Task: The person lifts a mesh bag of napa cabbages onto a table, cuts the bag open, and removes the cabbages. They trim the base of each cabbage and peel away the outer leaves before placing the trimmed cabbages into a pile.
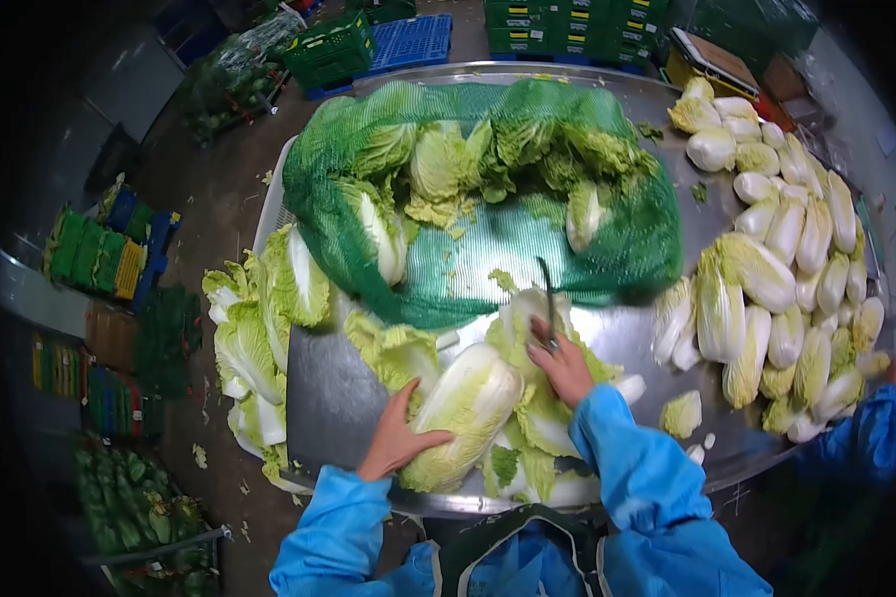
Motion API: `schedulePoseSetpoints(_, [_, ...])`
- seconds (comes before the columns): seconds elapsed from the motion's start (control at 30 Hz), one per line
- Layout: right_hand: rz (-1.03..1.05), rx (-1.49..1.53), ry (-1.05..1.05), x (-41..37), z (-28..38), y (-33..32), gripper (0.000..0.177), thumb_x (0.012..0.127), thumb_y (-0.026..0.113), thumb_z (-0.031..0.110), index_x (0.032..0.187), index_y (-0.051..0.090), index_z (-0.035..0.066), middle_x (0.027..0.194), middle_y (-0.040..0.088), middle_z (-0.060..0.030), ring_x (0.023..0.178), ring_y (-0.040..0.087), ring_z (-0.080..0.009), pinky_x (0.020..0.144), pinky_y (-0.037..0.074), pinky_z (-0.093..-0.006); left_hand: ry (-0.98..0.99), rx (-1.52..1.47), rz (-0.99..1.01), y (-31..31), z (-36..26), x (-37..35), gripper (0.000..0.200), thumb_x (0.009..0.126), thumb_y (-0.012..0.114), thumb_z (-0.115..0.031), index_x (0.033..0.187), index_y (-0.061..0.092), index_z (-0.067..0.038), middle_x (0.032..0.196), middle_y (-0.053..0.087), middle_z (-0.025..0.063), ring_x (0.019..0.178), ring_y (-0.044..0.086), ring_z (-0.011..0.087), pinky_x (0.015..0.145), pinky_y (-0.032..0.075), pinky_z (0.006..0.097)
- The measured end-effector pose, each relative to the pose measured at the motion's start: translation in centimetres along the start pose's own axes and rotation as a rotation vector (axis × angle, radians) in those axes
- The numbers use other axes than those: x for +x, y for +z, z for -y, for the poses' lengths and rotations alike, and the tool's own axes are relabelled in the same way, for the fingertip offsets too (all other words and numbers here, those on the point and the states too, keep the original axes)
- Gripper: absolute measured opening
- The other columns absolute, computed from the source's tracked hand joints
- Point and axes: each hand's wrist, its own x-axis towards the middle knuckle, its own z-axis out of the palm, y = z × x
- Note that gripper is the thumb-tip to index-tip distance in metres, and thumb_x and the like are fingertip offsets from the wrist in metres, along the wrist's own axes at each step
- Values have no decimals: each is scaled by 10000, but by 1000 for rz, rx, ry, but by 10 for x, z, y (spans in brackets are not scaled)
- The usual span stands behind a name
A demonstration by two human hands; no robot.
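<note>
A pale, trimmed napa cabbage (465, 413) lies tilted on the metal table near its front edge. My left hand (398, 438) holds its left side, with the thumb across the top and the fingers along the far edge. Just right of the cabbage, my right hand (565, 368) is closed around a knife (547, 284), its thin dark blade pointing away from me. Loose cabbage leaves (548, 423) lie under and beside my right hand. Another loose leaf (393, 350) sits behind the cabbage on the left.
Behind my hands, a green mesh sack (448, 303) lies open with several leafy cabbages in it. Trimmed cabbages (786, 239) are heaped on the right. Discarded leaves (254, 348) fill the left edge. A person's blue sleeve (866, 428) shows at far right.
</note>
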Motion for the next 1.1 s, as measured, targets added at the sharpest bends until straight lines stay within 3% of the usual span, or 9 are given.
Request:
schedulePoseSetpoints(0.07, [55, 24, 77, 7, -14, 6, 471, 870, 609, 181, 1265, 474, -36, 1235, 554, -135, 1099, 542, -205, 962, 402, -291, 149, 285, 245, 17, -31, 1, 953, 589, 818, -361, 1348, 360, -14, 1295, 441, 219, 1191, 451, 344, 1004, 360, 383])
schedulePoseSetpoints(0.17, [145, 310, 243, -13, -26, 5, 397, 873, 611, 211, 1175, 532, -34, 1139, 606, -114, 1006, 591, -195, 896, 446, -282, 118, 361, 277, 23, -34, -11, 961, 582, 819, -376, 1353, 358, -34, 1267, 468, 212, 1181, 452, 361, 998, 366, 404])
schedulePoseSetpoints(0.23, [1, 219, 219, -49, -20, -14, 348, 858, 628, 232, 1058, 555, -44, 1009, 641, -127, 907, 617, -178, 798, 482, -286, 145, 425, 289, 20, -33, -21, 942, 586, 817, -376, 1351, 368, -57, 1245, 487, 198, 1177, 450, 362, 985, 379, 381])
schedulePoseSetpoints(0.27, [33, -203, 212, -63, -21, -31, 357, 825, 661, 228, 1008, 535, -51, 914, 632, -189, 869, 626, -243, 759, 488, -334, 161, 457, 301, 21, -32, -24, 935, 589, 814, -372, 1354, 367, -73, 1263, 473, 188, 1195, 432, 356, 991, 364, 419])
schedulePoseSetpoints(0.33, [0, -363, 240, -94, -21, -36, 360, 812, 672, 225, 993, 526, -49, 916, 623, -213, 849, 621, -284, 752, 482, -356, 180, 494, 334, 24, -39, -30, 928, 592, 810, -368, 1357, 367, -88, 1281, 460, 178, 1213, 414, 351, 997, 348, 457])
schedulePoseSetpoints(0.4, [-6, -499, 250, -123, -10, -35, 360, 800, 680, 230, 990, 503, -19, 888, 601, -242, 813, 587, -393, 733, 463, -415, 428, 825, 80, 29, -56, -34, 916, 594, 805, -357, 1360, 369, -107, 1333, 409, 161, 1253, 368, 338, 989, 283, 583])
schedulePoseSetpoints(0.5, [-25, -430, 69, -138, -16, -25, 352, 798, 678, 229, 988, 489, 1, 840, 587, -237, 801, 573, -398, 705, 452, -425, 481, 966, 8, 37, -57, -39, 1002, 527, 825, -376, 1371, 359, -101, 1368, 366, 181, 1259, 357, 350, 1003, 264, 563])
schedulePoseSetpoints(0.77, [139, -611, 73, -94, -6, -9, 229, 874, 522, 208, 954, 410, 25, 779, 581, -232, 718, 575, -427, 636, 427, -502, 463, 912, -41, 37, -24, -21, 1131, 493, 856, -323, 1405, 240, -63, 1424, 257, 221, 1277, 317, 385, 989, 281, 545])
schedulePoseSetpoints(1.1, [314, -632, 57, -77, -17, 4, 221, 868, 505, 172, 954, 366, 24, 767, 566, -245, 719, 546, -454, 644, 413, -527, 456, 762, 248, 0, -20, 20, 1135, 482, 851, -336, 1391, 245, -26, 1437, 238, 231, 1262, 327, 415, 996, 313, 487])
